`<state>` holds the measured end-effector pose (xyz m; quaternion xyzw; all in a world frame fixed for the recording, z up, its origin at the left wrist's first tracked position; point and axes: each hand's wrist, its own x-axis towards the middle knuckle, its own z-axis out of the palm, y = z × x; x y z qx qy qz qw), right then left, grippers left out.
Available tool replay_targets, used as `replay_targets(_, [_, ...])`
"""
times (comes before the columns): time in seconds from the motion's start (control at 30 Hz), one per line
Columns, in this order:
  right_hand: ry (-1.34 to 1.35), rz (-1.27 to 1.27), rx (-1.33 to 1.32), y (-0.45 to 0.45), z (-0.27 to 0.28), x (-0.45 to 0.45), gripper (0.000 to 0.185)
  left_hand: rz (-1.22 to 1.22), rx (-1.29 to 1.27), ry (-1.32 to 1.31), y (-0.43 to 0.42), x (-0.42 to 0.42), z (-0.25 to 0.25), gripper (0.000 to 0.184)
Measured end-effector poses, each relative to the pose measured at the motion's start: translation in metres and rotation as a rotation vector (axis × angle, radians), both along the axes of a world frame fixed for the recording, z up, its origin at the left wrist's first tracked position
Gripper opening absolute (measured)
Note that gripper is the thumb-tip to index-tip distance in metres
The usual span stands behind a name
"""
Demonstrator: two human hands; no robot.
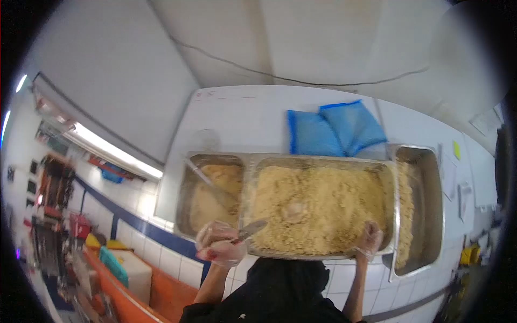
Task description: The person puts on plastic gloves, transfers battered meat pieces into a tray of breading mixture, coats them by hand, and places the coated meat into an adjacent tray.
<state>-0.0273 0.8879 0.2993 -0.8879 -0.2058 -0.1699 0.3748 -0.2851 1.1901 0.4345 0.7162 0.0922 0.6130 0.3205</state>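
Taking the middle of the large steel pan as the clock's centre, that pan is spread with yellow, crumbly material, a whitish lump lying in it just toward 9 o'clock. At 9 o'clock, beside it, a smaller pan holds a smoother, pale tan mixture, with a long metal utensil slanting from its 10 o'clock corner down into it. At 3 o'clock stands a narrow, deep pan, its inner side banked with the same crumbs, the rest of its floor bare. The left hand, in a clear glove with red marks, is between 8 and 9 o'clock, closed round a blade-like metal tool that points toward 2; it hides the small pan's near corner. The right hand, also gloved, is at 4 o'clock, over the crumbs by the near rim, fingers bent; whether it grips anything I cannot tell. Two blue-edged bags rest at 12 o'clock, just behind the large pan. Off at 8 o'clock, an orange bin stands beyond the worktop, while dark clothing fills 6 to 7.
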Motion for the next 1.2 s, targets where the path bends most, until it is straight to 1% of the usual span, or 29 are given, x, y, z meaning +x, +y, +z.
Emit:
replay_targets(0.07, [-0.109, 0.037, 0.006, 0.012, 0.009, -0.004, 0.02, 0.083, -0.054, -0.149, 0.023, -0.033, 0.015, 0.015])
replay_targets(0.1, [-0.003, 0.051, 0.139, 0.017, 0.015, -0.006, 0.021, 0.353, -0.064, 0.013, 0.037, -0.05, 0.018, 0.021])
replay_targets(0.13, [0.096, 0.057, 0.279, 0.022, 0.021, -0.009, 0.022, 0.505, -0.207, 0.047, 0.045, -0.059, 0.019, 0.027])
replay_targets(0.2, [0.015, 0.075, 0.133, 0.007, -0.001, 0.003, 0.022, 0.75, -0.526, 0.14, 0.061, -0.076, 0.019, 0.04])
replay_targets(0.23, [-0.028, 0.083, 0.063, 0.0, -0.012, 0.009, 0.023, 0.935, -0.264, 0.475, 0.083, -0.084, 0.0, 0.041])
replay_targets(0.27, [0.055, 0.074, 0.042, -0.009, -0.026, 0.018, 0.02, 0.934, -0.262, 0.47, 0.093, -0.083, -0.01, 0.041])
replay_targets(0.3, [0.138, 0.064, 0.018, -0.015, -0.033, 0.022, 0.019, 0.935, -0.253, 0.624, 0.1, -0.083, -0.02, 0.042])
replay_targets(0.33, [0.137, 0.067, 0.016, -0.016, -0.033, 0.022, 0.019, 0.936, -0.245, 0.782, 0.107, -0.084, -0.032, 0.043])
replay_targets(0.37, [-0.027, 0.058, -0.063, -0.012, -0.03, 0.017, 0.018, 0.941, -0.244, 0.78, 0.119, -0.085, -0.054, 0.043])
replay_targets(0.4, [-0.106, 0.057, -0.103, -0.007, -0.024, 0.011, 0.017, 0.938, -0.2, 0.834, 0.134, -0.088, -0.08, 0.044])
replay_targets(0.43, [-0.186, 0.052, -0.142, -0.002, -0.017, 0.006, 0.017, 0.933, -0.157, 0.891, 0.143, -0.09, -0.096, 0.045])
replay_targets(0.47, [0.004, 0.035, 0.005, 0.004, -0.006, 0.0, 0.017, 0.929, -0.153, 0.894, 0.148, -0.088, -0.098, 0.045])
replay_targets(0.53, [0.184, 0.003, 0.155, 0.003, -0.001, 0.0, 0.018, 1.001, -0.228, 0.698, 0.164, -0.078, -0.101, 0.044])
replay_targets(0.57, [0.117, 0.036, 0.073, -0.003, -0.003, -0.001, 0.019, 0.996, -0.232, 0.698, 0.169, -0.075, -0.098, 0.044])
replay_targets(0.63, [0.05, 0.072, -0.004, -0.009, -0.009, 0.001, 0.019, 1.025, -0.243, 0.474, 0.177, -0.078, -0.082, 0.045])
replay_targets(0.67, [0.097, 0.048, -0.043, -0.011, -0.011, 0.003, 0.02, 1.056, -0.391, 0.542, 0.173, -0.08, -0.066, 0.043])
replay_targets(0.7, [0.12, 0.036, -0.064, -0.011, -0.013, 0.003, 0.02, 1.053, -0.392, 0.54, 0.178, -0.087, -0.065, 0.043])
replay_targets(0.73, [0.143, 0.024, -0.085, -0.01, -0.014, 0.003, 0.02, 1.062, -0.383, 0.425, 0.182, -0.098, -0.065, 0.041])
replay_targets(0.77, [0.021, 0.008, -0.07, -0.006, -0.015, 0.0, 0.02, 1.026, -0.504, 0.335, 0.168, -0.091, -0.045, 0.039])
replay_targets(0.8, [-0.042, 0.01, -0.061, -0.005, -0.015, 0.001, 0.02, 0.994, -0.621, 0.236, 0.153, -0.085, -0.024, 0.037])
replay_targets(0.83, [-0.106, 0.011, -0.053, -0.003, -0.015, 0.002, 0.02, 1.005, -0.626, 0.229, 0.149, -0.083, -0.028, 0.037])
replay_targets(0.9, [-0.136, 0.065, -0.134, -0.005, -0.015, 0.003, 0.02, 1.031, -0.447, 0.201, 0.146, -0.084, -0.036, 0.037])
replay_targets(0.93, [-0.148, 0.081, -0.16, -0.005, -0.015, 0.005, 0.02, 1.094, -0.407, 0.29, 0.147, -0.093, -0.05, 0.039])
replay_targets(0.97, [0.034, 0.087, -0.004, -0.004, -0.012, 0.005, 0.02, 1.087, -0.405, 0.288, 0.141, -0.096, -0.049, 0.039])
replay_targets(1.03, [0.213, 0.077, 0.153, -0.006, -0.014, 0.006, 0.02, 1.08, -0.306, 0.409, 0.127, -0.099, -0.047, 0.042])
replay_targets(1.07, [0.184, 0.048, 0.094, -0.007, -0.017, 0.008, 0.019, 1.121, -0.301, 0.465, 0.124, -0.099, -0.046, 0.043])
replay_targets(1.1, [0.155, 0.024, 0.037, -0.008, -0.021, 0.011, 0.017, 1.121, -0.304, 0.464, 0.121, -0.096, -0.047, 0.043])
replay_targets(1.17, [0.123, 0.047, 0.054, -0.008, -0.02, 0.009, 0.017, 1.125, -0.38, 0.526, 0.104, -0.085, -0.046, 0.041])
replay_targets(1.2, [0.094, 0.066, 0.074, -0.007, -0.019, 0.008, 0.016, 1.169, -0.359, 0.618, 0.098, -0.073, -0.041, 0.043])
